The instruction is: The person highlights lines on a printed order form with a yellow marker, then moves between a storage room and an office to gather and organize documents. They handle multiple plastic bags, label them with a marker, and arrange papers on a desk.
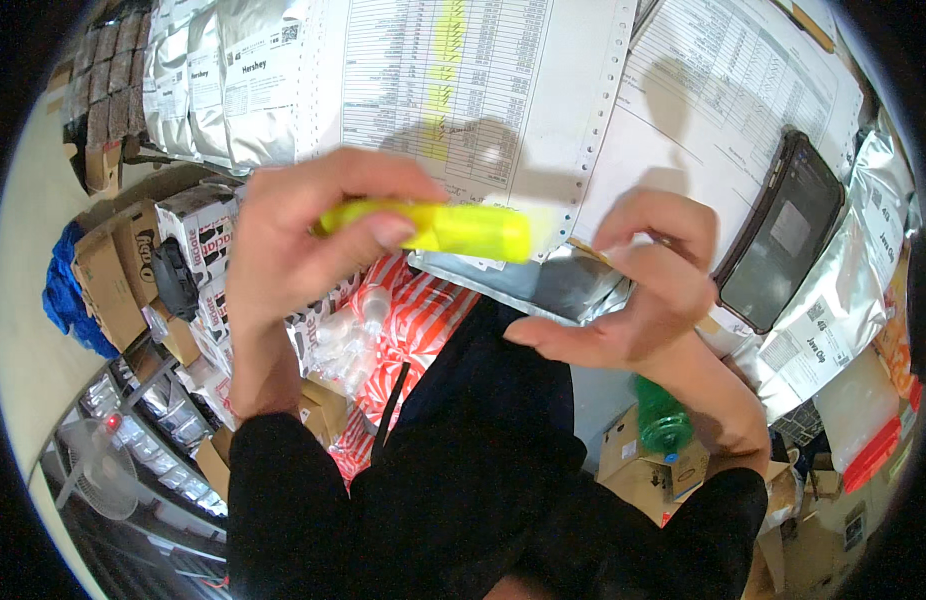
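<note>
Left hand [313, 235] closed around a yellow highlighter [453, 228], thumb pressed on top of the barrel, fingers wrapped behind it, marker lying roughly level and jutting out toward the right hand. Right hand [633, 290] holding nothing, fingers bent and loosely curled, fingertips just past the highlighter's far end, apart from it as far as can be seen. Whether the cap is on or off cannot be told through the blur.

Above and behind both hands, printed sheets with perforated edges [483, 80], some lines marked in yellow. To the right of the right hand, a dark phone [783, 235] lying on the papers, with silver foil pouches [843, 300] just beyond and below it. Above the left hand, more silver pouches [223, 80] stacked side by side. Below the left hand, cardboard boxes [113, 280] and a red-and-white striped bag [423, 320] of small bottles. Under the right wrist, a green bottle [663, 420] in a box. Both forearms in black sleeves [313, 500]
</note>
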Demonstrator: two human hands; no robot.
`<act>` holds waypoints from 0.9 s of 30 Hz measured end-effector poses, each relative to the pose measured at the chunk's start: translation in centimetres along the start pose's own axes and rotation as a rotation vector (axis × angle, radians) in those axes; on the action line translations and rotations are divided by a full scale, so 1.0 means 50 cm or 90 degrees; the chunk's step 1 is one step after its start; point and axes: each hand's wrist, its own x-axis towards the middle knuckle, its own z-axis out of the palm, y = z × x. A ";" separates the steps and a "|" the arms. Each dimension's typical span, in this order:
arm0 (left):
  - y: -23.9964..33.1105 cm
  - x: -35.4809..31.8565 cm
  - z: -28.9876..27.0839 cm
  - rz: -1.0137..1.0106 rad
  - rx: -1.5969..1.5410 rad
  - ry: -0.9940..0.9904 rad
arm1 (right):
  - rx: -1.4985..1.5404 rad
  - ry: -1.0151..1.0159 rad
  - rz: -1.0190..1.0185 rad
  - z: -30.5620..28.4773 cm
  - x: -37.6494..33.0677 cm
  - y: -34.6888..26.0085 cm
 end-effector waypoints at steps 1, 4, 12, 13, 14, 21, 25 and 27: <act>-0.004 -0.031 0.019 -0.069 0.020 0.029 | -0.024 -0.064 -0.003 0.000 0.008 -0.007; 0.001 -0.087 0.081 -0.138 -0.028 0.055 | -0.123 -0.275 -0.053 -0.001 0.017 -0.020; -0.066 -0.156 0.228 0.064 -0.610 0.131 | -0.050 -0.408 -0.130 -0.010 0.012 -0.030; -0.064 -0.152 0.229 0.082 -0.526 0.091 | -0.037 -0.427 -0.142 -0.007 0.010 -0.033; -0.059 -0.144 0.226 0.099 -0.442 0.051 | -0.024 -0.433 -0.136 -0.004 0.003 -0.031; -0.030 -0.180 0.244 0.018 -0.460 0.329 | 0.029 -0.495 -0.098 -0.005 -0.004 -0.039; -0.067 -0.196 0.076 0.042 -0.522 0.636 | -0.023 -0.403 -0.159 -0.027 -0.024 -0.026; -0.064 -0.204 0.134 0.080 -0.224 0.592 | -0.055 -0.359 -0.166 -0.015 -0.028 -0.024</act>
